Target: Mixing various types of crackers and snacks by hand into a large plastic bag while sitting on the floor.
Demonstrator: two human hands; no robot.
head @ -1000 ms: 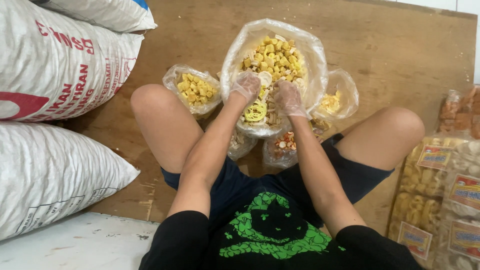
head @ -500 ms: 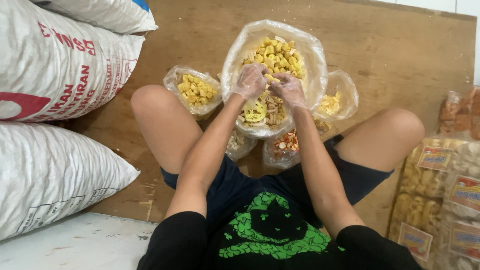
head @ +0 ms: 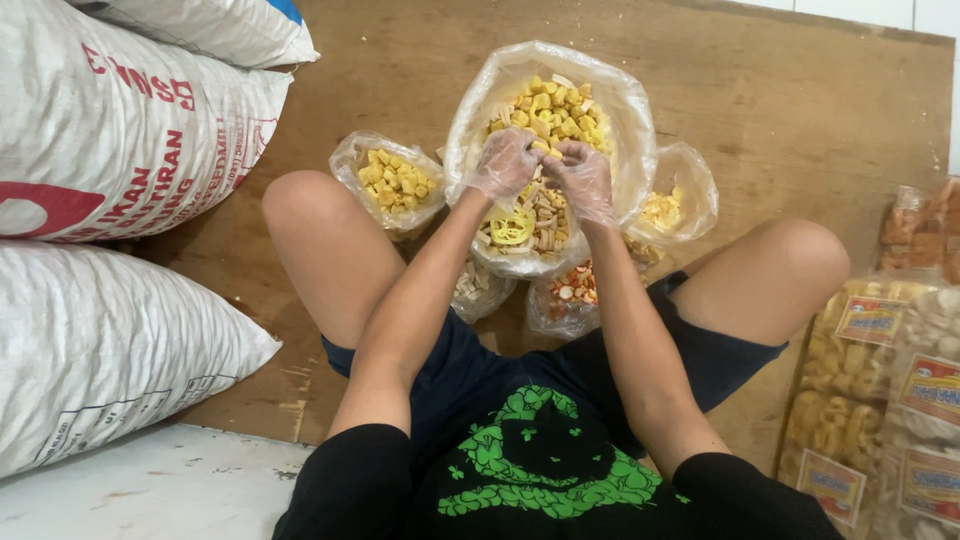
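Though ungrasped, snack bag (head: 630, 120) beneath grip (head: 545, 165)

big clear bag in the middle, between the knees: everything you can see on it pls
The large clear thin plastic bag stands open on the brown wooden board, mouth up and crinkled. It holds yellow puffed snack pieces above mixed beige pieces. The gloved left hand and gloved right hand reach inside. Smaller snack bags crowd its sides.

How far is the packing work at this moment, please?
Done: sealed labelled packs lie stacked at the right. In hand: both gloved hands, left hand and right hand, meet inside the big open bag of yellow snacks. Left: small bags around it are open.
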